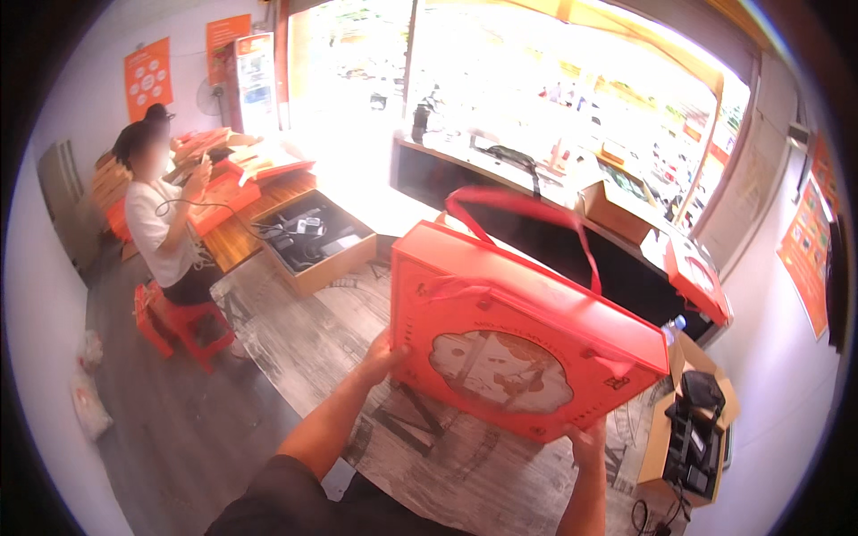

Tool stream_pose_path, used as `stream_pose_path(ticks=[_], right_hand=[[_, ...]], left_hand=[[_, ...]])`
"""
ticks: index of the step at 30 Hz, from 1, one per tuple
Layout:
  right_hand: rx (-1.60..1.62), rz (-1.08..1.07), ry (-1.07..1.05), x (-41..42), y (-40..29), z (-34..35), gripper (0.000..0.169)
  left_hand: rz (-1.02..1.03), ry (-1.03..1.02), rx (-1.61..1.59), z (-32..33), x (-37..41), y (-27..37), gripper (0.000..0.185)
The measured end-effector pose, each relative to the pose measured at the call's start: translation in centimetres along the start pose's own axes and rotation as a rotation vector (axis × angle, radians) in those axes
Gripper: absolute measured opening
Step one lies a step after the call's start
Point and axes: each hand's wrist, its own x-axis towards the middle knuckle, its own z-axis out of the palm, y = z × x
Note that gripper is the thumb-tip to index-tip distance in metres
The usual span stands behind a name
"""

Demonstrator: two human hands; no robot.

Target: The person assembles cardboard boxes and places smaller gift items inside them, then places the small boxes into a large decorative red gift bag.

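A large red gift box [482, 308] is held tilted above the grey wood-patterned table [301, 342]. It has a clear, scallop-edged window showing a pale printed inside, and red ribbon bows. From its top edge rises a red ribbon handle [529, 208]. My left hand [389, 358] grips the box's left side near the lower corner. The lower right edge is gripped by my right hand [588, 439]. Most of the fingers of both hands are hidden behind the box.
A cardboard box of electronics and cables [318, 244] stands at the table's far left. Another open carton with black gear [690, 442] is at right. At left a person [157, 208] stands beside red boxes [228, 201]. Beyond runs a counter [456, 155] bearing cartons.
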Motion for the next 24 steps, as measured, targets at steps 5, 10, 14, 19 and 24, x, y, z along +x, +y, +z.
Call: stream_pose_path(ticks=[5,10,14,19,24], right_hand=[[0.058,0.067,0.063,0.8,1.8,-1.2,0.083],[0.094,0.010,0.102,0.4,5.2,-2.0,0.081],[0.102,-0.025,0.095,0.2,6.5,-2.6,0.078],[0.337,-0.019,0.102,-0.2,8.1,-4.4,0.080],[0.208,-0.059,0.201,-0.2,8.9,-3.9,0.082]], left_hand=[[0.119,0.010,-0.031,0.3,-0.5,0.9,0.099],[0.184,0.083,0.007,1.8,0.3,1.4,0.092],[0.220,0.043,0.068,1.9,1.1,1.4,0.089],[0.253,-0.003,0.021,2.7,1.9,2.4,0.090],[0.243,0.074,0.067,2.8,1.7,-0.2,0.088]])
